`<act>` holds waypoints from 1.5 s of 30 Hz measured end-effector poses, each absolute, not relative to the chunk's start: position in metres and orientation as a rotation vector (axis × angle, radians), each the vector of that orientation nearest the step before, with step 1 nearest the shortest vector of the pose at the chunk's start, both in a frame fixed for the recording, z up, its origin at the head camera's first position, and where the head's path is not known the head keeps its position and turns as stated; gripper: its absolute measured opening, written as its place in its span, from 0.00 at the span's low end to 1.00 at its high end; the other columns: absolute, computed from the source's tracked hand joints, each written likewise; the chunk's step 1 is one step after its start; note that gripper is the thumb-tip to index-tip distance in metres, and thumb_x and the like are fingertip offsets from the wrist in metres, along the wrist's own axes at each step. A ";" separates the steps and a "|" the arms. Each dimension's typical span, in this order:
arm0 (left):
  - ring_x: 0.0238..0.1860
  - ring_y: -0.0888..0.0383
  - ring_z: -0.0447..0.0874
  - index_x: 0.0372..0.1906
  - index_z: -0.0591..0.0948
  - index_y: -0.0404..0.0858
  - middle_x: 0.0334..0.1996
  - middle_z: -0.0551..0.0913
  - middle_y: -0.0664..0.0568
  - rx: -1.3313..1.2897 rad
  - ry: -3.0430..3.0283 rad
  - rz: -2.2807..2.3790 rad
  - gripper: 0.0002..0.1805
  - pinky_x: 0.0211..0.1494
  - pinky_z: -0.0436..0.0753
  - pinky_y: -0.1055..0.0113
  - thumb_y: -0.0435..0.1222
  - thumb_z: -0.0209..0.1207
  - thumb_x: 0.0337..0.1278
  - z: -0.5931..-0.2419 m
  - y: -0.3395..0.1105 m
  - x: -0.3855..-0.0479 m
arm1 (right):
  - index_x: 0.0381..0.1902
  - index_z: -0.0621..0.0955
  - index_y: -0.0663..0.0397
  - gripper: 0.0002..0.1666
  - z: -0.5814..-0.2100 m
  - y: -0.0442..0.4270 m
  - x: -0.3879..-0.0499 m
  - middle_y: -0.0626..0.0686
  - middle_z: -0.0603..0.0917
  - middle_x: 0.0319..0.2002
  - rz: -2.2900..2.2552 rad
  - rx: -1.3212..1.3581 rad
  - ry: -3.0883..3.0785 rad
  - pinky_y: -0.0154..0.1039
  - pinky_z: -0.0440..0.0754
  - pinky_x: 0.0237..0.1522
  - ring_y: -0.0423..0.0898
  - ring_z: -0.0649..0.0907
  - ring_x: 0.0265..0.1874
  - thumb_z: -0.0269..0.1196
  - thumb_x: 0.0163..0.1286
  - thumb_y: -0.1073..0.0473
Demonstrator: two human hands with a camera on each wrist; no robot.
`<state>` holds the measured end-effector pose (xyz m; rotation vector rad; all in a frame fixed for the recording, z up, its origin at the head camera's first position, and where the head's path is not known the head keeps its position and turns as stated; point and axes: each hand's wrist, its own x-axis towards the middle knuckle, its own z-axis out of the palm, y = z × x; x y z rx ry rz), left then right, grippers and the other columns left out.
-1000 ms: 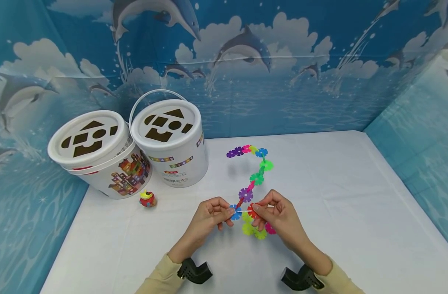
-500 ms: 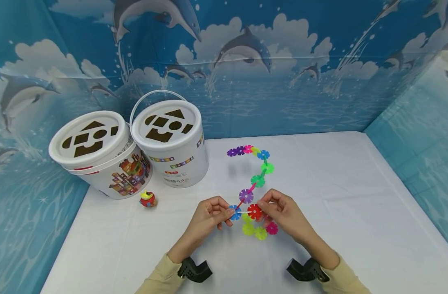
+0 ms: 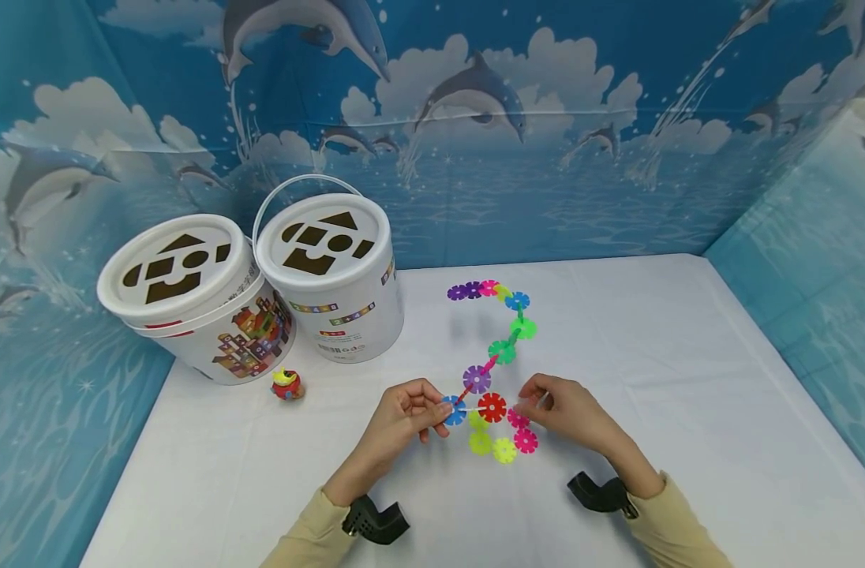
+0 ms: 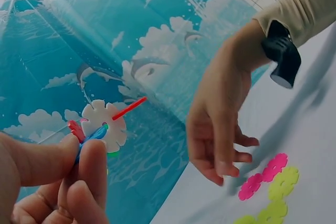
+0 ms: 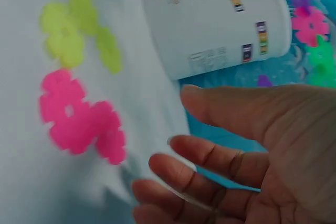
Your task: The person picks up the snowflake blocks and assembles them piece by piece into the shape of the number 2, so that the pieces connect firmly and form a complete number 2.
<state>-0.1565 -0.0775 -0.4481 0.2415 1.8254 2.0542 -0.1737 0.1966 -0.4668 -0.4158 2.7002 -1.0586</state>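
Observation:
A chain of colourful snowflake discs is held up in the air by my left hand (image 3: pixel 407 414), whose thumb and fingers pinch the blue disc (image 3: pixel 453 410) at its near end. A white disc (image 4: pixel 103 124), edge-on in the head view, joins that blue disc to a red disc (image 3: pixel 492 408). From the blue one, the chain runs away through a purple disc (image 3: pixel 477 379) and green discs (image 3: pixel 502 352) to dark purple ones at the tip. Right of the red disc, my right hand (image 3: pixel 571 410) holds nothing, its fingers loosely bent. Pink discs (image 5: pixel 65 111) lie below it.
Yellow-green discs (image 3: pixel 481 442) lie beside the pink ones on the white tablecloth (image 3: pixel 688 410). Two white lidded buckets, one with a handle (image 3: pixel 354 315) and one further left (image 3: pixel 191 339), stand at the back left. A small red and yellow toy figure (image 3: pixel 286 384) sits before them.
My right hand has let go of the red disc and moved off to the right. The far part of the chain has swung slightly right. My left hand keeps its pinch in place.

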 end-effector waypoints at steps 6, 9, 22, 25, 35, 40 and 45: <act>0.22 0.60 0.82 0.31 0.76 0.33 0.24 0.84 0.44 0.244 1.817 2.057 0.06 0.21 0.73 0.72 0.31 0.62 0.58 -0.449 -0.078 -0.157 | 0.32 0.76 0.55 0.23 -0.483 0.186 -0.173 0.48 0.69 0.24 -0.833 -0.304 2.806 0.38 0.68 0.24 0.43 0.69 0.23 0.75 0.49 0.49; 0.23 0.60 0.82 0.31 0.76 0.33 0.24 0.84 0.46 0.250 1.821 2.057 0.07 0.22 0.73 0.72 0.31 0.62 0.58 -0.448 -0.079 -0.158 | 0.30 0.75 0.55 0.22 -0.485 0.183 -0.173 0.49 0.69 0.24 -0.831 -0.293 2.825 0.37 0.68 0.24 0.44 0.69 0.23 0.76 0.48 0.52; 0.22 0.61 0.82 0.32 0.77 0.36 0.24 0.84 0.47 0.239 1.801 2.094 0.05 0.21 0.73 0.73 0.31 0.62 0.59 -0.445 -0.080 -0.158 | 0.31 0.74 0.53 0.15 -0.473 0.188 -0.173 0.44 0.71 0.20 -1.166 -0.513 2.778 0.33 0.71 0.21 0.41 0.71 0.18 0.72 0.54 0.64; 0.22 0.61 0.82 0.32 0.77 0.36 0.23 0.84 0.49 0.232 1.795 2.097 0.05 0.21 0.73 0.73 0.32 0.62 0.58 -0.445 -0.081 -0.159 | 0.34 0.75 0.57 0.15 -0.459 0.191 -0.170 0.50 0.77 0.21 -1.434 -0.520 2.658 0.35 0.77 0.22 0.44 0.76 0.18 0.71 0.56 0.65; 0.22 0.61 0.82 0.31 0.76 0.36 0.23 0.84 0.51 0.235 1.781 2.104 0.05 0.22 0.74 0.72 0.32 0.61 0.59 -0.444 -0.084 -0.159 | 0.38 0.72 0.65 0.13 -0.425 0.195 -0.155 0.56 0.84 0.27 -1.881 -0.519 2.286 0.42 0.83 0.30 0.54 0.84 0.24 0.67 0.61 0.67; 0.22 0.61 0.82 0.31 0.76 0.37 0.23 0.84 0.52 0.243 1.762 2.110 0.05 0.22 0.74 0.72 0.33 0.61 0.59 -0.444 -0.085 -0.159 | 0.37 0.73 0.64 0.11 -0.422 0.193 -0.151 0.55 0.85 0.29 -1.910 -0.604 2.274 0.43 0.83 0.29 0.55 0.84 0.25 0.66 0.61 0.69; 0.22 0.62 0.82 0.31 0.77 0.38 0.23 0.84 0.51 0.254 1.750 2.109 0.05 0.22 0.74 0.73 0.33 0.61 0.59 -0.443 -0.085 -0.159 | 0.37 0.73 0.64 0.10 -0.422 0.192 -0.149 0.56 0.85 0.30 -1.936 -0.682 2.276 0.43 0.83 0.28 0.51 0.85 0.27 0.65 0.61 0.72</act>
